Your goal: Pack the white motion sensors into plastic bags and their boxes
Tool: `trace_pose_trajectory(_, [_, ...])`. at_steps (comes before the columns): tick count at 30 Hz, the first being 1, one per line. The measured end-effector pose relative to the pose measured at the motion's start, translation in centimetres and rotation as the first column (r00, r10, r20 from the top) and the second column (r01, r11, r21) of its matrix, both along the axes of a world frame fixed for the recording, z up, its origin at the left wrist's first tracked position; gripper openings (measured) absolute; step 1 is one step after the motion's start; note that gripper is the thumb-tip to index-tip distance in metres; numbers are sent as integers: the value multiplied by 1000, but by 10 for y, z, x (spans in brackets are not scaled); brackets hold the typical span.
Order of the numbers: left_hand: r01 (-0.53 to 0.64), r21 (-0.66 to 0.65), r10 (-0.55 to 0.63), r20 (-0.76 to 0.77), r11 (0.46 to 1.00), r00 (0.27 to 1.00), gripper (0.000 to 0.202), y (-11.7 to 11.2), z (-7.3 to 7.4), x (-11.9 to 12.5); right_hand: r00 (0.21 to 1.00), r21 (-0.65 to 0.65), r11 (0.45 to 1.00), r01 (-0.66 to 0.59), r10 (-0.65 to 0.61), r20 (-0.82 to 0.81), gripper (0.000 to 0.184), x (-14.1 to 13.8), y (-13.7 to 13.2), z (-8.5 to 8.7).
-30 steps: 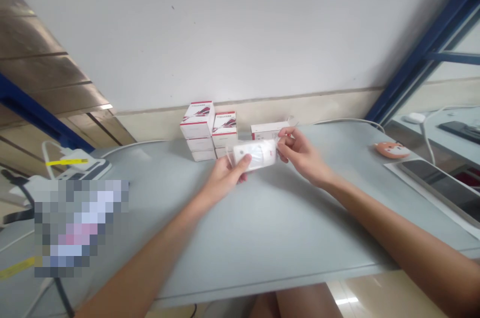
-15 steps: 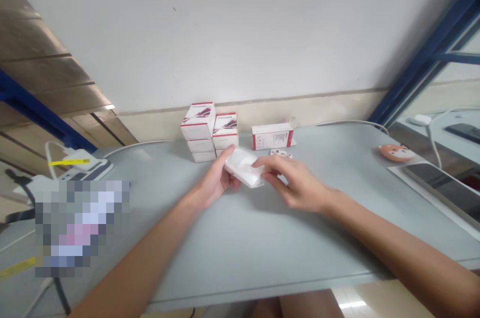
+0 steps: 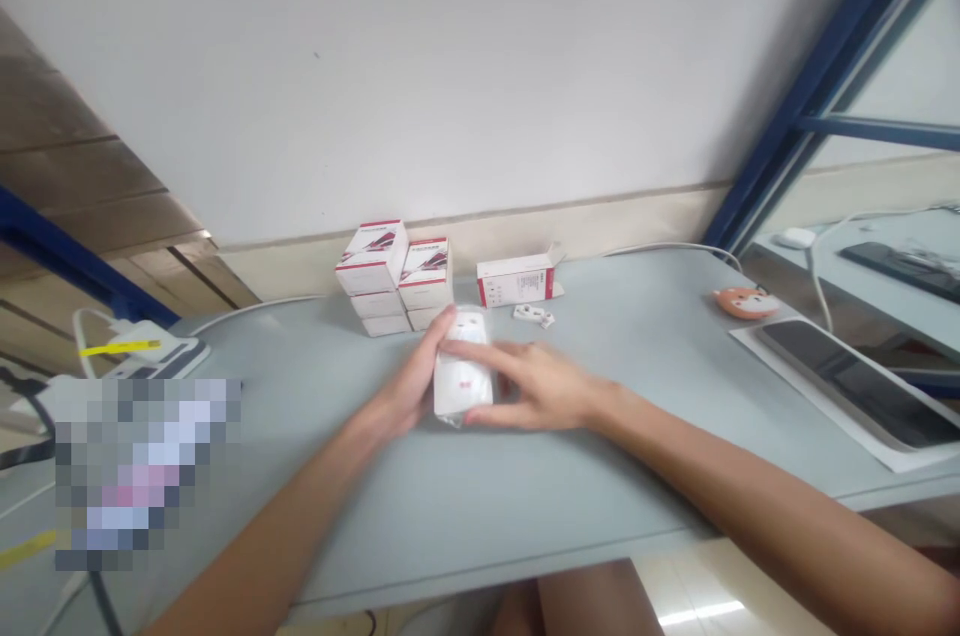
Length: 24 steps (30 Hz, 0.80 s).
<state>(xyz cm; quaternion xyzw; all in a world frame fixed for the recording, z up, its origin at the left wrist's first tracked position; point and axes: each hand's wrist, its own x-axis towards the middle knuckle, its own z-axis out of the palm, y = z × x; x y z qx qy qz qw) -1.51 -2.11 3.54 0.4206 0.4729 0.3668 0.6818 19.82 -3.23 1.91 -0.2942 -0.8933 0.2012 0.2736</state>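
Between my hands is a white block-shaped device [image 3: 452,389] in clear plastic wrap, with small dark openings near its far end and a red mark on its face. My left hand [image 3: 409,388] grips it along the left side, its thumb up by the far corner. My right hand [image 3: 546,389] holds it from the right, with the index finger across its face and the thumb at the near edge. Beyond it, a red-and-white box [image 3: 517,283] lies with its end flap open. Small white parts [image 3: 533,316] rest in front of that box.
Stacked white boxes [image 3: 373,266] with red trim stand against the wall. On the left are a power strip [image 3: 161,361], cables and a pixelated patch. An orange animal-faced mouse [image 3: 745,302] and a dark keyboard-like slab [image 3: 862,381] on a white sheet lie to the right.
The wrapped device has turned more upright in view, its red-marked face now showing. My right hand has gone from pinching at its edge to lying across it. The camera view has shifted slightly.
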Motion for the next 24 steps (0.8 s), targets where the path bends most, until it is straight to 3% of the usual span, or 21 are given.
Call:
trace_pose_trajectory(4, [43,192,-48,17,980,999,71,12,21,20,976,121,987,110,-84,-200,61,8,10,-2])
trace_pose_trajectory(7, [91,353,-119,59,931,991,68,39,39,40,879,146,949,281,-193,-436,59,19,20,9])
trace_pose_trajectory(8, [95,433,-119,30,897,992,63,50,42,47,822,131,927,351,-238,-517,61,24,24,13])
trace_pose_trajectory(10, [98,626,-13,-139,774,990,48,73,40,62,681,60,876,479,-327,-655,65,35,34,22])
trace_pose_trajectory(12, [257,717,143,-447,648,883,45,94,32,74,542,-67,838,541,-408,-735,71,50,46,25])
trace_pose_trajectory(14, [528,652,211,-715,544,666,59,112,22,83,425,-232,813,534,-495,-758,76,67,60,23])
trace_pose_trajectory(17, [575,617,247,-767,537,593,55,127,17,88,319,-420,787,452,-582,-748,84,91,78,11])
trace_pose_trajectory(19, [536,637,288,-751,555,594,54,127,22,86,329,-445,785,431,-595,-733,85,101,85,3])
trace_pose_trajectory(22, [474,668,322,-716,574,619,60,107,30,72,440,-370,819,438,-554,-706,80,101,83,1])
trace_pose_trajectory(24, [449,663,204,-669,599,715,60,83,32,58,561,-275,858,434,-497,-662,72,92,74,8])
